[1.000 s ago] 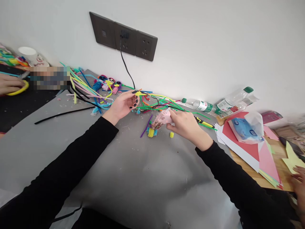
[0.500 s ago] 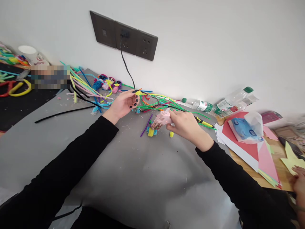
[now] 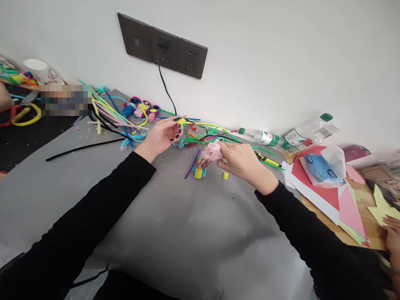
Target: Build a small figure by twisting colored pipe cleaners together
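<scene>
My right hand (image 3: 242,164) has fingers wrapped round a pink plastic glue gun (image 3: 210,155), held up over the grey sheet-covered table (image 3: 175,225). My left hand (image 3: 161,136), up and left of the gun, pinches a small yellow fuzzy piece (image 3: 181,121) between thumb and fingertip; other fingers half curled. Can't tell if that piece joins the long yellow strand behind it.

Just below the gun: a yellow-and-blue fuzzy bundle (image 3: 198,173), partly hidden. Left of the gun, a short purple pipe cleaner (image 3: 189,170); to its lower right, a yellow fuzzy stub (image 3: 225,176). Behind the gun, tangled green pipe cleaners (image 3: 203,139). Well right of it, a clear green-capped bottle (image 3: 265,137) on its side and a blue-and-white tissue pack (image 3: 321,170); far right, another person's hand (image 3: 393,235) at yellow paper (image 3: 379,208).
</scene>
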A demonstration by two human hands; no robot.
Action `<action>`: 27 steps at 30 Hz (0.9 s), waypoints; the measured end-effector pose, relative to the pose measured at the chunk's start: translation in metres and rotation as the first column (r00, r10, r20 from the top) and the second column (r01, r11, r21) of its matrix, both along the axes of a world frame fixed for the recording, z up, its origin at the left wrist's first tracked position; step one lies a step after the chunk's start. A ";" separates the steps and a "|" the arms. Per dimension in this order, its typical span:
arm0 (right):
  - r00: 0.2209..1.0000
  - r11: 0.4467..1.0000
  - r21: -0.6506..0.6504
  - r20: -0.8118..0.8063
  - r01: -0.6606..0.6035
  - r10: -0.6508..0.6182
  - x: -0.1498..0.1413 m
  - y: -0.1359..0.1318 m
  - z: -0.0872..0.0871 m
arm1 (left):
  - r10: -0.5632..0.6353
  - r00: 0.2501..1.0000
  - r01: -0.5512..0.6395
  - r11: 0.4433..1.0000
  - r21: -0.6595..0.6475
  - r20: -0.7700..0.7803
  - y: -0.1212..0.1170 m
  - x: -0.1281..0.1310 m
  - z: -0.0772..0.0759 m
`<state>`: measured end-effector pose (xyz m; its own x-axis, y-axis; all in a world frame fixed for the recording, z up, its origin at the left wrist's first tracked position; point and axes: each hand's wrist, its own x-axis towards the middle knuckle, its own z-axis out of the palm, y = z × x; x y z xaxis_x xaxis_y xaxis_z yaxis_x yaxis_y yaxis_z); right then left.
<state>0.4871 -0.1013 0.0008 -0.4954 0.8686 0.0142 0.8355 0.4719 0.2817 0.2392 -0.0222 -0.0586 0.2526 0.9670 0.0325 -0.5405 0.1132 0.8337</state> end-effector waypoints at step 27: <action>1.000 1.000 0.008 0.017 0.016 -0.016 0.000 -0.004 0.012 | 0.015 1.000 -0.015 1.000 0.002 -0.012 0.000 0.001 -0.001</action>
